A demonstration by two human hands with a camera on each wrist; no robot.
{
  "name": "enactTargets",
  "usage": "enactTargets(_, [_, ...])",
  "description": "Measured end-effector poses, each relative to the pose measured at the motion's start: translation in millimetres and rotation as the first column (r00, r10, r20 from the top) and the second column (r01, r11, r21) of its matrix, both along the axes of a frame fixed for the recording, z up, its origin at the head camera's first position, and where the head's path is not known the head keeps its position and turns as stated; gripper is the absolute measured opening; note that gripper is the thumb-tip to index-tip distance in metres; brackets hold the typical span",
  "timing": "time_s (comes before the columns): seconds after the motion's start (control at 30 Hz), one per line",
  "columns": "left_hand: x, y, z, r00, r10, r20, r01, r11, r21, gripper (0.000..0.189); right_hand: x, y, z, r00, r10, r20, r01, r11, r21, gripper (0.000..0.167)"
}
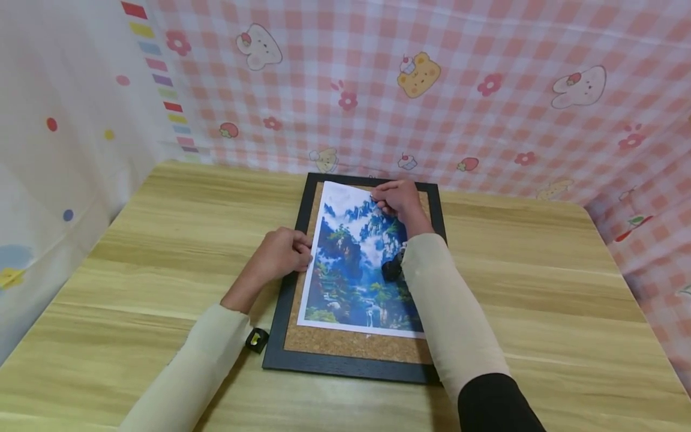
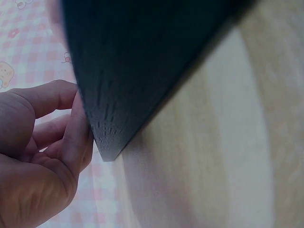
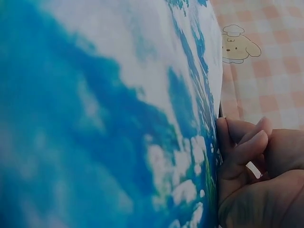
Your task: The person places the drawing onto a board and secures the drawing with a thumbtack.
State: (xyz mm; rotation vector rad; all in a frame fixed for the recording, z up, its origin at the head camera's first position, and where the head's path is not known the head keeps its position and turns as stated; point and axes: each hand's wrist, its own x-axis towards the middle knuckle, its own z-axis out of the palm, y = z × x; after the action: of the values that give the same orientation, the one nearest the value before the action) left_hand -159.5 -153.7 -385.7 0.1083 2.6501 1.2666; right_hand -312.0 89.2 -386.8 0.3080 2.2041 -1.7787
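Landscape print (image 1: 345, 270) lies on framed corkboard (image 1: 351, 344). Right hand (image 1: 398, 197), fingers together, pinches a small shiny item (image 1: 371, 197) at print's top edge; left hand (image 1: 283, 252), fingers loosely bent, rests at its left edge.

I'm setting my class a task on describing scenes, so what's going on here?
A person is handling a landscape print that lies on a black-framed cork board on a wooden table. Their right hand is at the print's upper edge, possibly pinching something small, though that is hard to tell. Their left hand is at the board's left side.
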Motion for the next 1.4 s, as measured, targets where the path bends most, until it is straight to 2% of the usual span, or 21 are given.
enactTargets(0.27, [0.7,-0.2,-1.3,1.000,-0.001,-0.004,0.001,1.000,-0.004,0.020,0.0,-1.5,0.0,1.000,0.009,-0.001,-0.009,1.000,0.022,0.021])
enactTargets(0.5, [-0.3,-0.2,-0.6,1.000,-0.009,-0.023,0.008,1.000,-0.020,0.019,-0.1,-2.1,0.8,1.000,-0.008,-0.026,0.007,0.999,-0.042,0.016])
enactTargets(0.93, [0.6,-0.4,0.4,1.000,-0.016,-0.026,0.015,1.000,-0.022,0.022,2.5,-5.9,0.8,0.999,-0.031,-0.043,0.030,0.999,-0.012,0.014])
enactTargets(1.2, [0.4,-0.3,0.0,1.000,-0.015,-0.025,0.014,0.999,-0.032,0.022,2.2,-4.3,-0.2,0.999,-0.026,-0.030,0.024,0.999,-0.038,0.014])
enactTargets(1.4, [1.1,-0.4,0.2,1.000,-0.010,-0.022,0.009,1.000,-0.030,0.022,-0.4,-3.7,-1.5,0.999,-0.017,-0.029,0.017,1.000,-0.017,0.017])
